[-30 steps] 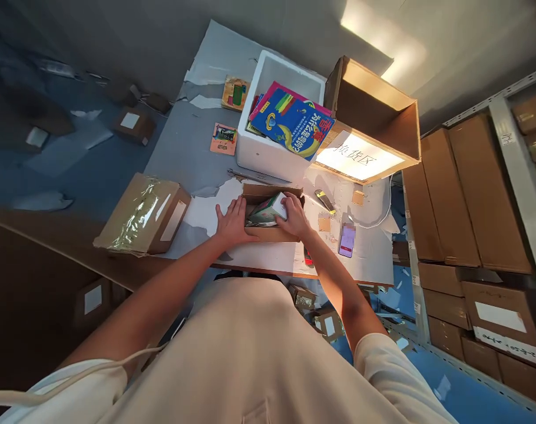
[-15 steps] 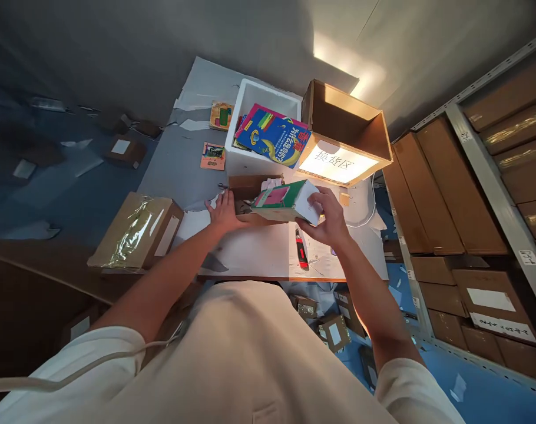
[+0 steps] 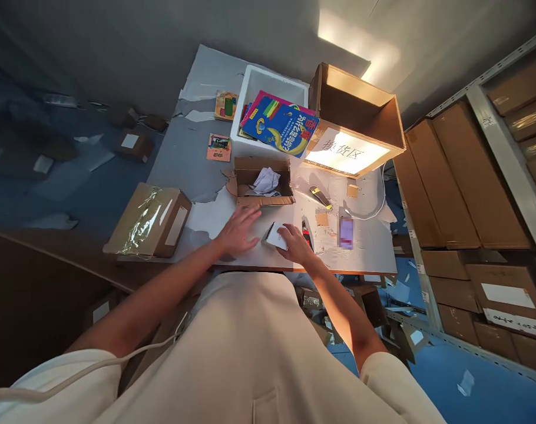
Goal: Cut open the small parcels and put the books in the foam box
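My right hand (image 3: 295,244) grips a small printed box (image 3: 274,237) by its white end, which faces up toward me near the table's front edge. Fingers spread, my left hand (image 3: 239,231) hovers just left of that box and holds nothing. Beyond both hands lies an open cardboard box (image 3: 268,201) with crumpled white paper (image 3: 267,181) inside it. A red and black utility knife (image 3: 307,232) rests beside my right hand, partly hidden by it. Farther back is a yellow and black utility knife (image 3: 321,196).
A white foam box (image 3: 250,73) bears a blue book (image 3: 272,126). To its right stands a large open carton (image 3: 398,126) with a paper sign. A taped parcel (image 3: 146,218) sits at the table's left, a purple item (image 3: 346,232) at the right. Shelved cartons (image 3: 444,182) line the right side.
The printed box has come out of the cardboard box and down toward me, turned end-up in my right hand. My left hand has left the cardboard box and moved nearer to me.
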`<state>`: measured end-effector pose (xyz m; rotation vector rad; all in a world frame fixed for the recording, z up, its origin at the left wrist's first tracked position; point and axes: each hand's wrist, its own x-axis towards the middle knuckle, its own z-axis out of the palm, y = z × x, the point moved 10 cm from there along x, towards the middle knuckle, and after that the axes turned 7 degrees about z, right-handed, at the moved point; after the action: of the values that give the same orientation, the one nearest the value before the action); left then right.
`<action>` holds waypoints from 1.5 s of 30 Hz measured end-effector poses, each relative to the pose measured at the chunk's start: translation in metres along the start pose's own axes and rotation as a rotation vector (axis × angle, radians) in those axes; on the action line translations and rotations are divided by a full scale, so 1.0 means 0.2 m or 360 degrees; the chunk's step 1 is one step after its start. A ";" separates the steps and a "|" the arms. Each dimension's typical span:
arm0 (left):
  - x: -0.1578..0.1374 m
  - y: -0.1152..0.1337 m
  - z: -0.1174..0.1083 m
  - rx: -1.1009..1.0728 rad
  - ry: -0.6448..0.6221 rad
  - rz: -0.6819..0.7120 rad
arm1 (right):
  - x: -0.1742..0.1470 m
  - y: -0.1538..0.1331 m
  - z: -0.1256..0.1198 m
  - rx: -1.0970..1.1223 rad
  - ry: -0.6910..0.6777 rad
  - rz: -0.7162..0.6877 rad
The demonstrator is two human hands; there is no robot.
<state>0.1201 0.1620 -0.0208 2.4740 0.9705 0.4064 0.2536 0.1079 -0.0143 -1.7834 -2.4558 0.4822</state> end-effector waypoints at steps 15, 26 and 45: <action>0.17 0.11 0.25 -0.0828 -0.0066 -0.0009 | 0.12 -0.09 -0.11 -0.0251 -0.0486 -0.0311; 0.13 0.08 0.28 -0.0757 0.0083 -0.0297 | -0.08 0.25 -0.24 -0.0032 0.0232 -0.0005; -0.02 0.19 0.09 -0.0182 0.0748 -0.0320 | -0.08 0.30 0.02 0.0723 0.0088 0.0148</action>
<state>0.1473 0.1291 -0.0180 2.1918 1.3206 0.9728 0.3135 0.1086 -0.0343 -1.6904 -2.0191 0.8998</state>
